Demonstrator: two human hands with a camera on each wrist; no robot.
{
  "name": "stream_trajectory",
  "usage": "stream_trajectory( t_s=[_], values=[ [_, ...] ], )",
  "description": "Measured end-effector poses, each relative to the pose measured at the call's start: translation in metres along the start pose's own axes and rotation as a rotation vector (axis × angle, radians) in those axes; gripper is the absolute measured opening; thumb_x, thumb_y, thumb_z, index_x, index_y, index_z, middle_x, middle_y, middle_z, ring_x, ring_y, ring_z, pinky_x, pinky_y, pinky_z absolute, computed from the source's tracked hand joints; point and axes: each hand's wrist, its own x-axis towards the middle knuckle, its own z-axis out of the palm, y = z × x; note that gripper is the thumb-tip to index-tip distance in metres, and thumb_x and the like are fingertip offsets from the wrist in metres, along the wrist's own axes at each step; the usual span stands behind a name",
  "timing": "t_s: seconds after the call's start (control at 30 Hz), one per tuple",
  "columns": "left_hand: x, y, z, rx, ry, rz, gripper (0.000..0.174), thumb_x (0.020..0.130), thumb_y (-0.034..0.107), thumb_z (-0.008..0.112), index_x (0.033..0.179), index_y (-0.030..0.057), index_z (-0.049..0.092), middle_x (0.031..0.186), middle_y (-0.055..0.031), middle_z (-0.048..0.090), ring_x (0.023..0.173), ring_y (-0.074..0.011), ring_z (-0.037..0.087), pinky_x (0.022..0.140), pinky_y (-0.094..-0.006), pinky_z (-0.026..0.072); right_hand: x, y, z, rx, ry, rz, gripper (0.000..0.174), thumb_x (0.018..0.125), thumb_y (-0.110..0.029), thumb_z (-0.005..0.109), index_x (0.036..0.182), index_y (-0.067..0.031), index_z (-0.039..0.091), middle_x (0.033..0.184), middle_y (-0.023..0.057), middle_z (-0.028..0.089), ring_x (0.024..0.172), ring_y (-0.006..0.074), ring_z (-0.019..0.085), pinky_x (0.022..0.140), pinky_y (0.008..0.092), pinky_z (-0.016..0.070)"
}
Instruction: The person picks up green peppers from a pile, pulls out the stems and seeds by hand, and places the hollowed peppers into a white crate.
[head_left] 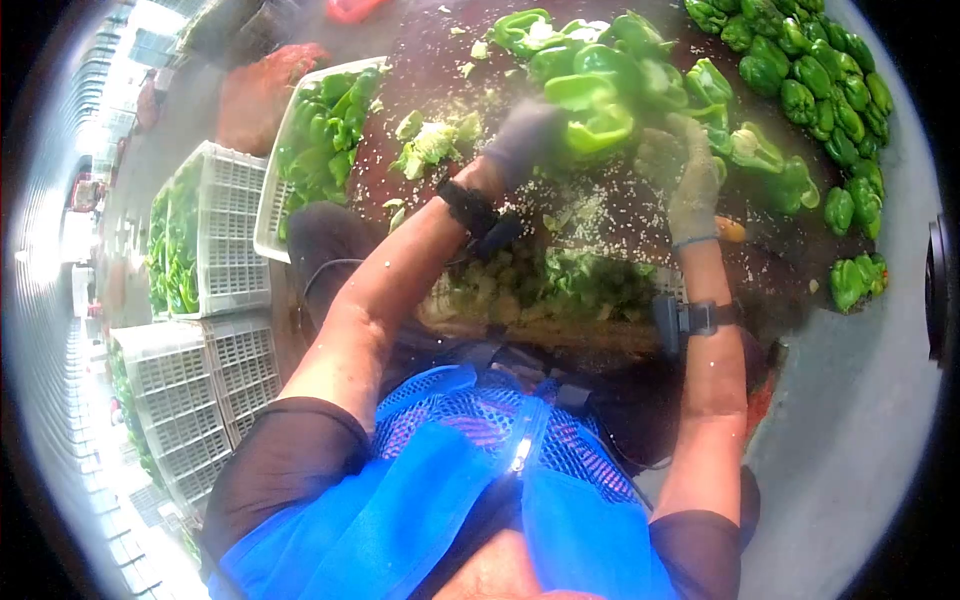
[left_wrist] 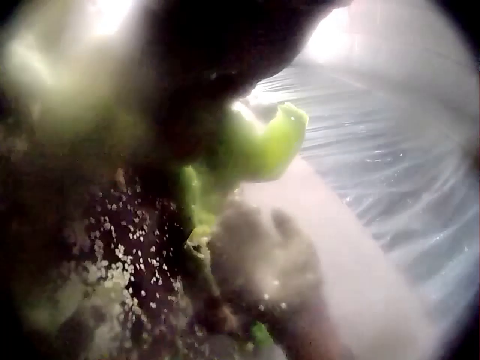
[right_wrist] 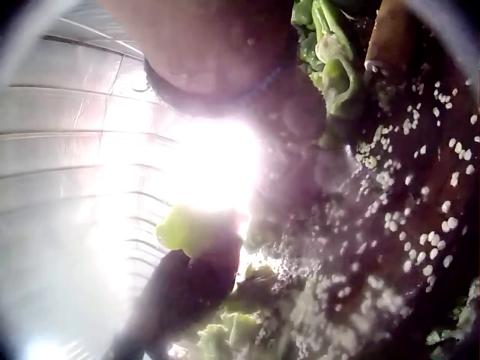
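Note:
My gloved left hand [head_left: 530, 140] grips a cut green bell pepper [head_left: 595, 115] over the dark red tabletop. The left wrist view shows the same bell pepper [left_wrist: 281, 146] hanging below the dark hand [left_wrist: 199, 82]. My right hand [head_left: 690, 185], in a pale grey glove, is just to its right, blurred. In the left wrist view this right glove [left_wrist: 266, 255] looks bunched close below the pepper; whether it pinches anything I cannot tell. Cut pepper halves [head_left: 755, 150] lie beyond and beside both hands. White seeds [right_wrist: 427, 240] are scattered under them.
Whole green peppers [head_left: 820, 85] are piled at the far right. Pale pepper cores [head_left: 435, 145] lie left of my left hand. White crates [head_left: 235, 235] of green peppers stand on the left. An orange-brown stick-like piece [head_left: 732, 230] lies beside my right wrist. Scraps [head_left: 580, 280] fill a container at the near edge.

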Motion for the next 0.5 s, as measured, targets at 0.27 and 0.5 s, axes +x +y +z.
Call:
stream_trajectory(
  t_s=[0.27,0.5],
  values=[
    [-0.008,0.048,-0.011,-0.850,0.156,-0.659,0.041,0.080,0.008,0.064,0.120,-0.0004,0.061,0.099,-0.0108,0.069,0.085,-0.0134,0.066,0.077,-0.0250,0.0548,-0.008,0.030,-0.003,-0.853,-0.257,-0.728,0.045,0.093,-0.027,0.056,0.130,-0.0012,0.050,0.114,0.0173,0.059,0.094,0.0218,0.064,0.072,0.0300,0.0604],
    [-0.010,0.039,0.038,-1.070,0.449,-0.519,0.045,0.084,0.034,0.071,0.119,0.0075,0.062,0.085,-0.0060,0.069,0.068,-0.0123,0.065,0.059,-0.0269,0.0542,-0.026,0.030,0.003,-0.501,-0.326,-0.250,0.048,0.091,-0.020,0.055,0.135,-0.0036,0.047,0.119,0.0138,0.058,0.095,0.0187,0.063,0.067,0.0276,0.0585]
  ],
)
